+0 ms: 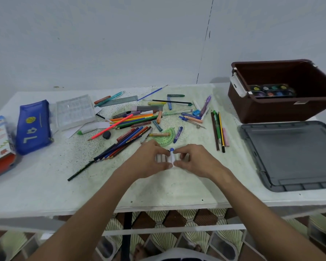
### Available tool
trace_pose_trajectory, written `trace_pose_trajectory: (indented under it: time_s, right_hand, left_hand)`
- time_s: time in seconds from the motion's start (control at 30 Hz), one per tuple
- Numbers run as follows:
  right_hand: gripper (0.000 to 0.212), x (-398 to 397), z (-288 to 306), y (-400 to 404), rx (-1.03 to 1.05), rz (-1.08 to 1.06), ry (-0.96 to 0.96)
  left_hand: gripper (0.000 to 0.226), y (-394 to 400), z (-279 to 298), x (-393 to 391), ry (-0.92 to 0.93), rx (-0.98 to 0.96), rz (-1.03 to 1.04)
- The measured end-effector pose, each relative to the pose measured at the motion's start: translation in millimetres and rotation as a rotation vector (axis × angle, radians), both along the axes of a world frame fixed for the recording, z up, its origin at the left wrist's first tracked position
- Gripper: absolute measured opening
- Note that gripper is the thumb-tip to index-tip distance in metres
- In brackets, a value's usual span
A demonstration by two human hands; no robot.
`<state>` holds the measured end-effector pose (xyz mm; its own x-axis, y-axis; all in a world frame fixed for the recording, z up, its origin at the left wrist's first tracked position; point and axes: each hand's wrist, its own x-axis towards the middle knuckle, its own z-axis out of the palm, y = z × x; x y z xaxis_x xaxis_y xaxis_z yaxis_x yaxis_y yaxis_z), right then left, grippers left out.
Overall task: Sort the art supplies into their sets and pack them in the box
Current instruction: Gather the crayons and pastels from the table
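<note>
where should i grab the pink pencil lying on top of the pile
Take the pink pencil near its middle, coming straight down from above. It lies slanted across the other coloured pencils, so its shaft sits raised and bare there. A pinch across the thin shaft should lift it cleanly, probably without dragging its neighbours.

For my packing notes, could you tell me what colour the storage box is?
Dark brown box, seen best in the head view.
</note>
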<state>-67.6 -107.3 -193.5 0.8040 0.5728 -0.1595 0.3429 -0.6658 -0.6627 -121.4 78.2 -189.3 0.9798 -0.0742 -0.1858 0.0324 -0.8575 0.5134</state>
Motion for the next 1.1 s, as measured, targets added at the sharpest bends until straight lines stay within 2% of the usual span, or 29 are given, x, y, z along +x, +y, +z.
trace_pose_trajectory:
  time_s: [0.3, 0.53, 0.7, 0.83, 0.97, 1.1]
  right_hand:
    - [0.038, 7.0, -5.4, -1.0, 0.009, 0.021, 0.004]
    - [0.038, 19.1, 2.1, 7.7, 0.026, 0.027, 0.022]
    - [0.027, 49.4, 19.0, 43.4, 0.137, 0.024, -0.026]
    - [0.022, 85.3, 24.1, 78.8, 0.206, 0.004, -0.117]
    - [0.023, 115.8, 18.2, 105.3, 0.162, 0.024, -0.143]
    - [0.027, 134.8, 9.9, 119.9, 0.094, 0.035, -0.145]
  left_hand:
    - [0.037, 1.6, -5.0, 8.8, -0.029, 0.018, 0.049]
    - [0.033, 12.1, -6.9, 4.0, -0.108, -0.046, 0.086]
    - [0.026, 62.2, 13.0, 6.3, -0.194, -0.01, 0.263]
    - [0.022, 123.4, 19.3, 5.4, -0.212, 0.044, 0.48]
    - [0.026, 180.5, 10.3, 1.6, -0.181, 0.119, 0.614]
    - [0.031, 205.7, 1.6, 3.8, -0.125, 0.173, 0.612]
